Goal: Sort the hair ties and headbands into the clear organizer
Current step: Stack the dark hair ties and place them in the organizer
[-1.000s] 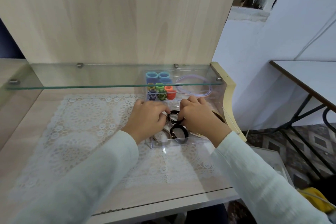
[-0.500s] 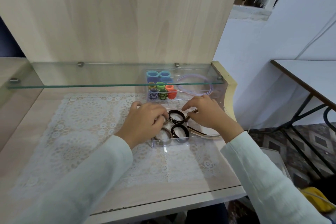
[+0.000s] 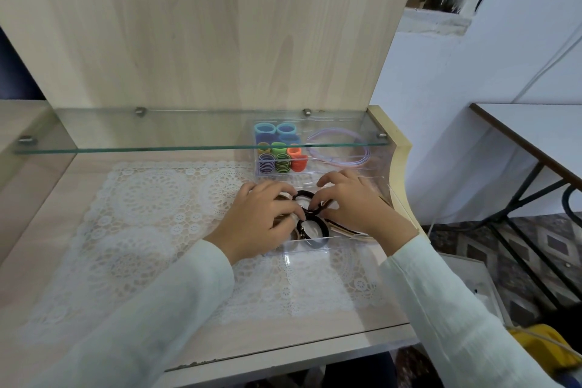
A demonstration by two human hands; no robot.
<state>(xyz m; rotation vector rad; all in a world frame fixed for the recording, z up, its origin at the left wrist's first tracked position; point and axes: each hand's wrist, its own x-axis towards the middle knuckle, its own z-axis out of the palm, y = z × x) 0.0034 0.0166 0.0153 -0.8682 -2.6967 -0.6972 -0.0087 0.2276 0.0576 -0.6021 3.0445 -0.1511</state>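
Right hand [image 3: 356, 206], apart from left hand [image 3: 263, 222] 0.5 s ago, now back beside it, both curled, pinching black ties [image 3: 304, 193] between them in organizer [image 3: 341, 248].

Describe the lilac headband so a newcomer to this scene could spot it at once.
Find the glass shelf across the wooden desk; beneath its right end sits the clear organizer. In its far right compartment lies the lilac headband, a thin pale open arc, unlike the stubby stacks of coloured hair ties to its left.
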